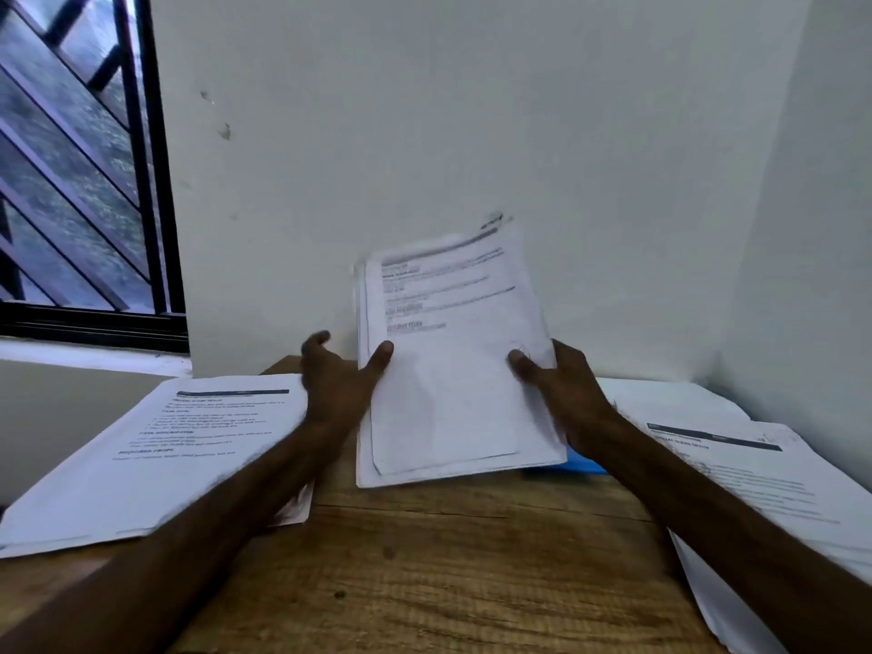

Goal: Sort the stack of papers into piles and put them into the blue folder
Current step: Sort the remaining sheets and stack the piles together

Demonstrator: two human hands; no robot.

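Paper stack (448,398) in hands (337,384) (564,391) (print blurred)

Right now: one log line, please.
left hand: grips paper stack | right hand: grips same | left pile, right pile: flat | blue folder: partly hidden

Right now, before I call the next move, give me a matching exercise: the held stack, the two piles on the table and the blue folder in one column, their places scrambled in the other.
1. held stack
2. left pile
3. right pile
4. blue folder

A. flat on the table, partly under the left forearm
B. mostly hidden, an edge showing by the right wrist
C. raised, gripped by the left hand and right hand
D. flat at the table's right side, near the wall

Pairs: 1-C, 2-A, 3-D, 4-B
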